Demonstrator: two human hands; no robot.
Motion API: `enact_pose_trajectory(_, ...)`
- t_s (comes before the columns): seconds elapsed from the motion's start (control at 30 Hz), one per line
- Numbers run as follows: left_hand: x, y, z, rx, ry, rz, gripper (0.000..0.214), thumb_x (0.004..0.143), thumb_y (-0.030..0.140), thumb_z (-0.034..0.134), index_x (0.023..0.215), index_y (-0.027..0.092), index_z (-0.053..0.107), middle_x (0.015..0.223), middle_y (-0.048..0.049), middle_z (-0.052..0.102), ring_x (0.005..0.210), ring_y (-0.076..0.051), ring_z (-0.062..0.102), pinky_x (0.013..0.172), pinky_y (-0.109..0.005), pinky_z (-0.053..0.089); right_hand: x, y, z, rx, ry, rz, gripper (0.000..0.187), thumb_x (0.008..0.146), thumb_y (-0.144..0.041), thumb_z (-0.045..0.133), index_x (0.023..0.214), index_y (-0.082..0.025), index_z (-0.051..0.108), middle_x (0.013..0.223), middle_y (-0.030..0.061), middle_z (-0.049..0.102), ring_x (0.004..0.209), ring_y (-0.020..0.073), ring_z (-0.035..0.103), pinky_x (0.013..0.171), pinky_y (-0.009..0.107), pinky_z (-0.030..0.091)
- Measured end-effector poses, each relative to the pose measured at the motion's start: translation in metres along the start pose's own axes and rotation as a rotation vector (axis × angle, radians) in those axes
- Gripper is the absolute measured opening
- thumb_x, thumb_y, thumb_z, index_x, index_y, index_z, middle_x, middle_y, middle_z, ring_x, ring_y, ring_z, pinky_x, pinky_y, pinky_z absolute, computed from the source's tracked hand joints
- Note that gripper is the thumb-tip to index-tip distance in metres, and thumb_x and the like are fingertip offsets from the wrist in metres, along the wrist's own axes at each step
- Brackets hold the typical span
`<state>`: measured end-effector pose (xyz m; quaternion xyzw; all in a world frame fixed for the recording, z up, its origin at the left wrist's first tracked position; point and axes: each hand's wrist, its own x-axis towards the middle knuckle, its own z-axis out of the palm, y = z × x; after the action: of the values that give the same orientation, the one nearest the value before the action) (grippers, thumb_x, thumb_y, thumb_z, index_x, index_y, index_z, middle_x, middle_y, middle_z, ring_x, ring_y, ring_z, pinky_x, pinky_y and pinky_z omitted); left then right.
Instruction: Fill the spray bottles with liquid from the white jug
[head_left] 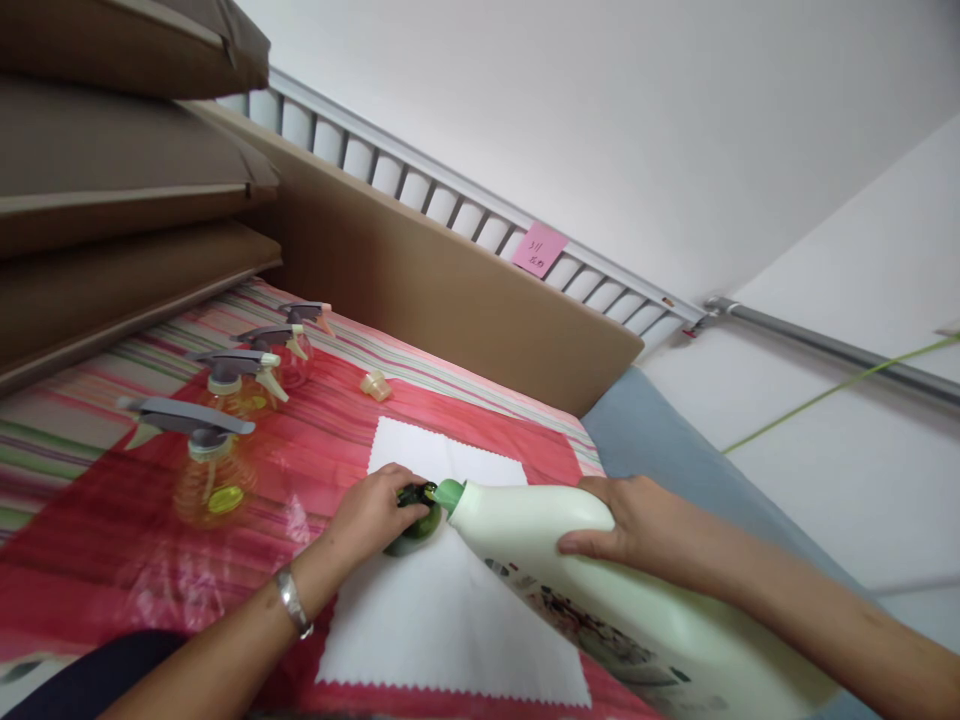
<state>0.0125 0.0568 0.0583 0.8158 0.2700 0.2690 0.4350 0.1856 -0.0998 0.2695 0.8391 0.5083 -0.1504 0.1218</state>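
My left hand (382,508) closes round the neck of a small green bottle (415,535) standing on a white cloth (457,630) with zigzag edges. My right hand (630,520) grips a large pale green jug (592,590), tipped on its side. The jug's green spout (450,494) meets the mouth of the small bottle; whether liquid flows I cannot tell. To the left stands a yellow spray bottle (217,490) with a grey trigger head and some yellow liquid inside.
Several more spray bottles, one of them pink (295,362), line up behind. A pale translucent cap (376,385) lies on the red plastic sheet (330,400). A cardboard panel (450,290) leans against a radiator (465,215). Stacked brown cushions (127,160) rise at the left.
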Motion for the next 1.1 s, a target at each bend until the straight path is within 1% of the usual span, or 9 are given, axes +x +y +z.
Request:
enact_pose_trajectory(0.3, 0.0005, -0.0008, 0.0012, 0.008, 0.005, 0.003, 0.029, 0.071, 0.028, 0.064, 0.100, 0.027, 0.067, 0.102, -0.0015, 0.066, 0.094, -0.019, 0.060, 0.086, -0.028, 0.043, 0.0014, 0.0019, 0.0020, -0.007, 0.000, -0.014, 0.050, 0.068, -0.064, 0.057, 0.095, -0.022, 0.063, 0.091, 0.0074, 0.068, 0.081, 0.0256, 0.062, 0.064, 0.030, 0.046)
enact_pose_trajectory(0.63, 0.0000, 0.0013, -0.0003, 0.002, -0.005, -0.007, 0.028, 0.071, 0.030, 0.064, 0.099, 0.027, 0.067, 0.102, -0.0017, 0.066, 0.094, -0.020, 0.060, 0.085, -0.028, 0.044, 0.0010, 0.0000, -0.0007, 0.008, -0.001, -0.008, 0.045, 0.068, -0.060, 0.059, 0.093, -0.023, 0.064, 0.089, 0.0060, 0.069, 0.080, 0.0252, 0.063, 0.063, 0.030, 0.047)
enact_pose_trajectory(1.1, -0.0001, 0.0021, -0.0002, 0.001, -0.005, -0.004, 0.028, 0.071, 0.028, 0.064, 0.099, 0.028, 0.067, 0.101, -0.0014, 0.066, 0.093, -0.019, 0.060, 0.085, -0.028, 0.043, 0.0023, 0.0032, 0.0010, 0.007, 0.006, -0.024, 0.047, 0.067, -0.062, 0.059, 0.093, -0.023, 0.064, 0.089, 0.0059, 0.069, 0.078, 0.0253, 0.063, 0.062, 0.030, 0.046)
